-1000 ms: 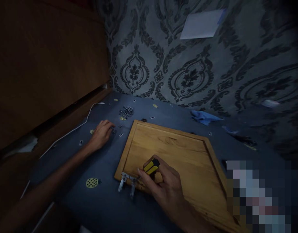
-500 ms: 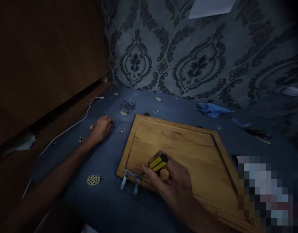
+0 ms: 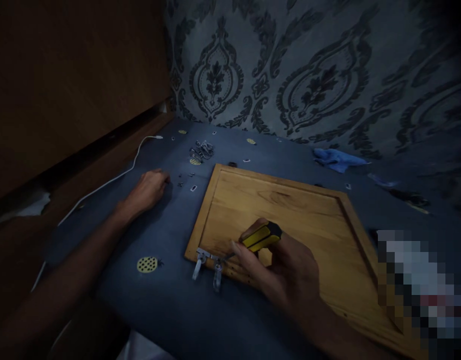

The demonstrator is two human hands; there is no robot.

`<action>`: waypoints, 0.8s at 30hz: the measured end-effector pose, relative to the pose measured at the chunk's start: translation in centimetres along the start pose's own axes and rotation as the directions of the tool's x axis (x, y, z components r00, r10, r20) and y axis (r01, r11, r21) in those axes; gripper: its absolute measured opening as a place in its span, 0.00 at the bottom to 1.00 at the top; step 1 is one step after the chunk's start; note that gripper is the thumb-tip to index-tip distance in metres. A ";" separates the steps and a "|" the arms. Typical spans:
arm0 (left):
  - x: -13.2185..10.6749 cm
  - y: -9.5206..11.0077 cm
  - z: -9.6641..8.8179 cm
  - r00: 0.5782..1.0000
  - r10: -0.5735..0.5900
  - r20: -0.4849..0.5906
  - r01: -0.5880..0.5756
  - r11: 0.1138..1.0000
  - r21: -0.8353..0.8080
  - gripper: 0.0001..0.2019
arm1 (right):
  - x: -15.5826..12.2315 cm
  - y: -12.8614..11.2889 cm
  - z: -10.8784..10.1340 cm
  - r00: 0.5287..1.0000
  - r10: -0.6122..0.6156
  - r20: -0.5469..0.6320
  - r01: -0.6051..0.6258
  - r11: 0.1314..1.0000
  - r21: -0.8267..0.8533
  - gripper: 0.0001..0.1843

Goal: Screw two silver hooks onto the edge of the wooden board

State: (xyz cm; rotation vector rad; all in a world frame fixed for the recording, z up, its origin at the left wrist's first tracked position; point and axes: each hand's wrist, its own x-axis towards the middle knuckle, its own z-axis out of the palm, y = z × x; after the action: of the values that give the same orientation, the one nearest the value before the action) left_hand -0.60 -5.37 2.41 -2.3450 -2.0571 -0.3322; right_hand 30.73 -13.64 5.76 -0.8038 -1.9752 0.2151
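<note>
From my end I see a blue pineapple-print sheet [image 3: 170,300] carrying 1 framed wooden panel [image 3: 275,205], 1 metal pile [image 3: 203,149] and crumpled blue material [image 3: 339,160]

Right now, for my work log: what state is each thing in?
Framed wooden panel: lying flat
Metal brackets: overhanging panel's edge
Yellow-black screwdriver: tilted, gripped in right hand
Left hand: half-curled, contents hidden
Small metal hardware: heaped
White cable: uncoiled, visible end unplugged
Blue cloth: crumpled

Free cloth [image 3: 170,225] runs between the left hand [image 3: 150,189] and the panel [image 3: 283,207], with small screws [image 3: 180,184] strewn at its far end and a metal pile [image 3: 203,149] beyond. From the right, the right hand [image 3: 290,275] and screwdriver [image 3: 261,237] bar the hinges [image 3: 217,276].
</note>
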 end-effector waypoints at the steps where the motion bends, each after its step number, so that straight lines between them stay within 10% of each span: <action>1: 0.0 0.1 -0.1 1.000 -0.011 0.008 0.011 1.000 0.007 0.13 | 0.0 0.0 -0.1 1.000 0.000 0.008 0.000 1.000 -0.001 0.16; 24: -1.4 2.1 -4.2 0.982 -0.131 0.139 0.127 0.991 0.038 0.11 | -0.2 -0.2 0.4 0.998 -0.055 -0.026 0.057 0.996 0.073 0.16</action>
State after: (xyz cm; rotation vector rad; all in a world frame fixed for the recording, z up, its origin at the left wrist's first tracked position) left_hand 0.61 -7.63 6.53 -2.2858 -2.2665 -0.1390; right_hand 30.36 -13.86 5.52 -0.6991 -1.9528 0.2430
